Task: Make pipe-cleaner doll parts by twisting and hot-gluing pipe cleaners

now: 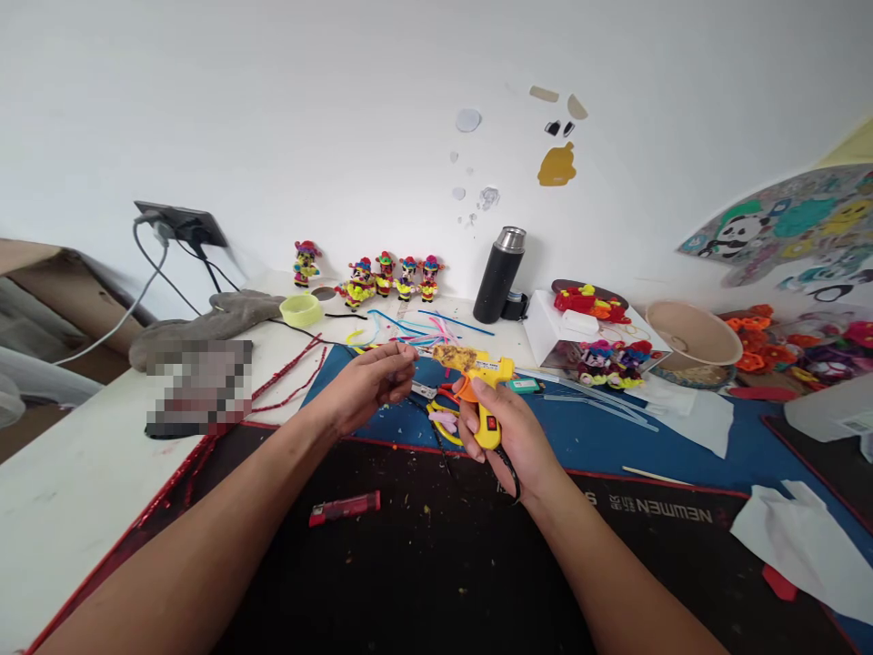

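My right hand [508, 428] is wrapped round a yellow hot glue gun [487, 368], with its orange trigger under my fingers and its nozzle pointing left. The gun's front is stained brown. At the nozzle tip is my left hand [378, 382], its thumb and fingertips pinched together. Whatever sits in that pinch is too small to make out. Below and between the hands lie yellow-handled scissors [445, 426] on the blue mat. A red lighter-like object [345, 508] rests on the black mat [409, 582] nearer me.
Several small pipe-cleaner figures [358, 284] stand along the wall. A black thermos [500, 276] stands behind the glue gun, beside a white box [546, 332]. Clear glue sticks [600, 400] lie to the right, near a beige bowl [692, 335]. Yellow tape [301, 310] is at left.
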A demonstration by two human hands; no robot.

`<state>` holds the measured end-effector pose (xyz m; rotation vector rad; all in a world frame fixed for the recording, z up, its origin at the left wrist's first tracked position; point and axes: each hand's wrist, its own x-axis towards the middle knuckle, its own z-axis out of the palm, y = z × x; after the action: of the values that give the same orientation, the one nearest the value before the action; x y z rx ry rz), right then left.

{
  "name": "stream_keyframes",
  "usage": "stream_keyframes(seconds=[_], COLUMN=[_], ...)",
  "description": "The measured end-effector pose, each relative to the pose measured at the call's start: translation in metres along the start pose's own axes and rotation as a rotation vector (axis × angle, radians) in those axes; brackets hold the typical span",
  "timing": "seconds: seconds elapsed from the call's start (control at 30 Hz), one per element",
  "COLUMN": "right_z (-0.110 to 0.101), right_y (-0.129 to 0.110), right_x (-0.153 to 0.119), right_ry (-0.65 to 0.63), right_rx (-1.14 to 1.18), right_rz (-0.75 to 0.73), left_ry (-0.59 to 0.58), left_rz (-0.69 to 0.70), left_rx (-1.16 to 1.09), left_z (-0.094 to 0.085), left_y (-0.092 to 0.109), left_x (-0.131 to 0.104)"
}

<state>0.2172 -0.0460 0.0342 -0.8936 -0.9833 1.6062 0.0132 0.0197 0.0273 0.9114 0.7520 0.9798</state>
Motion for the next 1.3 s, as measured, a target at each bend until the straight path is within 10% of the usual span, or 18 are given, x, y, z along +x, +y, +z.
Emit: stream_keyframes(seconds=[1.3], right_z=[0.000], right_y=[0.010], right_x=[-0.001], right_ry=[0.026], right_rx=[-0.048], right_rz=[-0.025], left_ry=[-0.001], left_rz=[-0.039], left_rx=[-0.020], left_z=[0.005], left_y=[-0.005], left_x=[0.002])
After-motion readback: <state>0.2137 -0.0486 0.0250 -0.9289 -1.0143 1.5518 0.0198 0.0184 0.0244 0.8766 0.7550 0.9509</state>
